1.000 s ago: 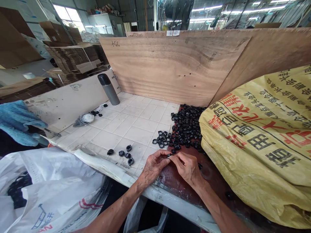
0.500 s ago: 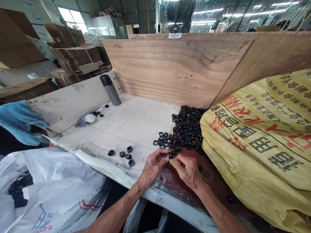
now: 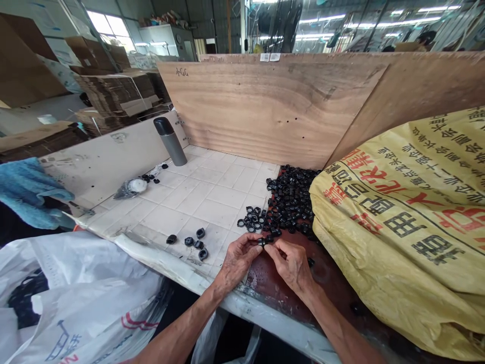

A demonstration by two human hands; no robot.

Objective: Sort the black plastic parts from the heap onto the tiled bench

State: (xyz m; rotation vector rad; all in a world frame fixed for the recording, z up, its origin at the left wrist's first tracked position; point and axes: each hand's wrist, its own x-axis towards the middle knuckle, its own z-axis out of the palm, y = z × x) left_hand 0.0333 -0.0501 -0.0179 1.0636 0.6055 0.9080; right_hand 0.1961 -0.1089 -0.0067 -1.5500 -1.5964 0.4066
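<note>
At the far left, a blue towel (image 3: pixel 30 194) hangs over the edge of the counter (image 3: pixel 197 197), and stacks of flattened cardboard (image 3: pixel 113 91) are seen in the background beyond it. Below, a white plastic sack (image 3: pixel 83 303) lies open, with dark pieces seen in its folds; what they are cannot be told. On the tiled counter top, a grey flask (image 3: pixel 170 141) stands upright by a low white board, and a small plastic bag (image 3: pixel 129 189) lies near it with a few black bits scattered alongside. Five black rings (image 3: pixel 193 242) are spread near the front edge, just left of the left hand (image 3: pixel 238 260).

That hand is closed, with a small black ring (image 3: pixel 261 242) pinched in its fingertips. The right hand (image 3: pixel 291 263) is brought against it, and its fingertips are closed on the same ring, which is held between the hands, over the counter's front edge. For a part this small, a steady pinch with both wrists kept low is judged the surest hold.

Just ahead, a small cluster of black rings (image 3: pixel 252 218) lies beside a larger heap of black rings (image 3: pixel 290 199) on a reddish-brown patch, against a plywood board (image 3: pixel 265 106). At the right, a bulging yellow woven sack (image 3: pixel 397 227) printed with red and black characters is closed to view; its contents are hidden.
</note>
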